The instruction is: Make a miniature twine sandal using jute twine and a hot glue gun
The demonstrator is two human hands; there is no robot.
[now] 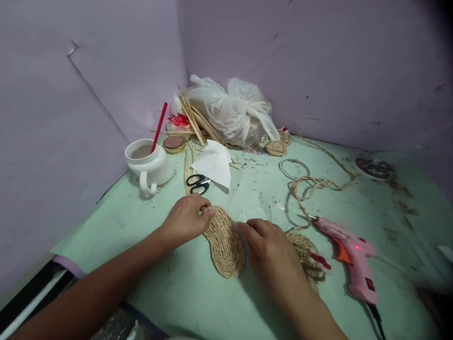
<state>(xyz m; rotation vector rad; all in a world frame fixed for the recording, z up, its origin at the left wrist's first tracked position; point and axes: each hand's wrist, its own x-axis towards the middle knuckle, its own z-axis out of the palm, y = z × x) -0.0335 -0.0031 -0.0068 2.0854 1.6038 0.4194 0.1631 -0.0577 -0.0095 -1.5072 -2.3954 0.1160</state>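
Note:
A sole-shaped piece of coiled straw rope point(226, 245) lies on the table between my hands. My left hand point(187, 217) pinches its narrower far end between thumb and fingers. At the piece's right edge, my right hand point(271, 250) is closed, its fingertips pressed against the rope; the hand's back hides part of the grip. Partly behind my right wrist is a second coiled rope piece point(304, 248) with red and white trim. A length of braided rope point(300, 203) runs back from there across the table.
On the right lies a pink glue gun point(350, 250), its red light lit. Black-handled scissors point(198, 184) and white paper point(214, 163) sit ahead. A white mug point(150, 165) with a red stick stands left. A plastic bag point(237, 111) and a metal ring point(293, 169) are farther back.

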